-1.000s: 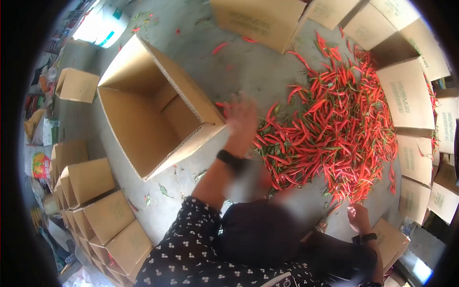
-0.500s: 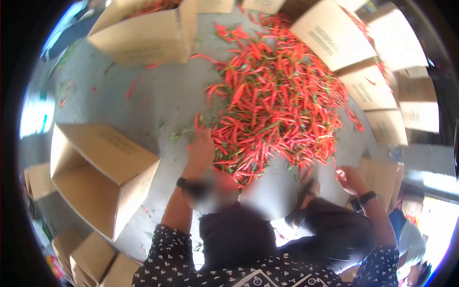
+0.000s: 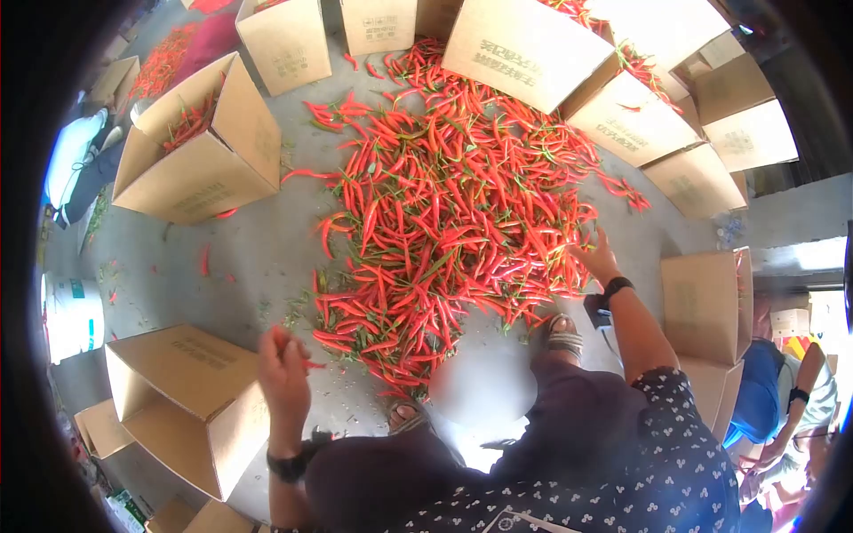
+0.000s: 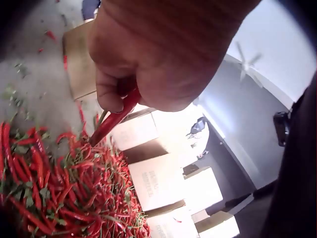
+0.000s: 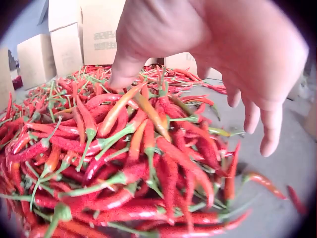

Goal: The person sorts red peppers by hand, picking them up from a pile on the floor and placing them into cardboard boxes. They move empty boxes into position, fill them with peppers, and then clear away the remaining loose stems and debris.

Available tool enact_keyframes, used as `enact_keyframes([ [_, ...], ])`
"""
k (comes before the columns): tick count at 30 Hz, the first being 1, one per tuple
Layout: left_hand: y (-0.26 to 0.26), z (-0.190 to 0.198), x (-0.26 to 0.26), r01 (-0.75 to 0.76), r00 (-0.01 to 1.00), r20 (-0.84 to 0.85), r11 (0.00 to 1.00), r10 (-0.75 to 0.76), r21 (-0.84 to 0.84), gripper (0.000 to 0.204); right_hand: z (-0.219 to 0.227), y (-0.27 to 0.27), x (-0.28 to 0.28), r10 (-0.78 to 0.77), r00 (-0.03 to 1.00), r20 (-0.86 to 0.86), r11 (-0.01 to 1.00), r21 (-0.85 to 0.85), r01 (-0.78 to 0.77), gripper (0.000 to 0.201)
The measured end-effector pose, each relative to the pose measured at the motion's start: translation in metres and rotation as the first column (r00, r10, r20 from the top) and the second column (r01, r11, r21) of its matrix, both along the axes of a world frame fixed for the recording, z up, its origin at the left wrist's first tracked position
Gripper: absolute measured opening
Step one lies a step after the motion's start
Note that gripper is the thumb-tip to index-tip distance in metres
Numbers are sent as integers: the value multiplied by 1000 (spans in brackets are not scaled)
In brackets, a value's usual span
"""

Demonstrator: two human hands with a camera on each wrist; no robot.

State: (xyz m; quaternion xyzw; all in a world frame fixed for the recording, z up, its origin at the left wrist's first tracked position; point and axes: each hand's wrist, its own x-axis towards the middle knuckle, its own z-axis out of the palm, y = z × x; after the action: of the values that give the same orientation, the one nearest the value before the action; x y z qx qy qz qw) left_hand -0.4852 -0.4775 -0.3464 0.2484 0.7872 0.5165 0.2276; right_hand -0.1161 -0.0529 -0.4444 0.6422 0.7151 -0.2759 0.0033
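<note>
Here, we are working around a pile of red chillies (image 3: 462,204). Just off its near left edge, our left hand (image 3: 286,373) is pinching a single chilli (image 4: 116,119). In the left wrist view, that chilli is slanting out of the grip, its long axis running toward the pile. A big open box (image 3: 191,369) is sitting left of the pile, and our left hand is lying between the two, so it is the hand nearer that box. Our right hand (image 3: 597,259) is hovering at the pile's right edge, its fingers spreading apart and gripping nothing. Chillies of the pile are lying just below its thumb; we are judging it the nearer hand to them. More boxes (image 3: 529,58) are lining the pile's far side.
</note>
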Motion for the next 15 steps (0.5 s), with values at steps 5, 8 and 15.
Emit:
enact_keyframes([
  [5, -71, 100, -19, -577, 557, -777, 810, 294, -107, 33, -24, 4, -53, -2, 994, -112, 1000, 7, 2, 123],
  [8, -90, 125, -37, -821, 352, -860, 564, 369, -95, 38, -21, -9, -70, 147, 983, -110, 980, 152, -129, 122],
  [15, -157, 33, -119, -454, 876, -434, 660, 210, -598, 52, 15, -37, -79, 603, 783, -152, 791, 246, -561, 84],
])
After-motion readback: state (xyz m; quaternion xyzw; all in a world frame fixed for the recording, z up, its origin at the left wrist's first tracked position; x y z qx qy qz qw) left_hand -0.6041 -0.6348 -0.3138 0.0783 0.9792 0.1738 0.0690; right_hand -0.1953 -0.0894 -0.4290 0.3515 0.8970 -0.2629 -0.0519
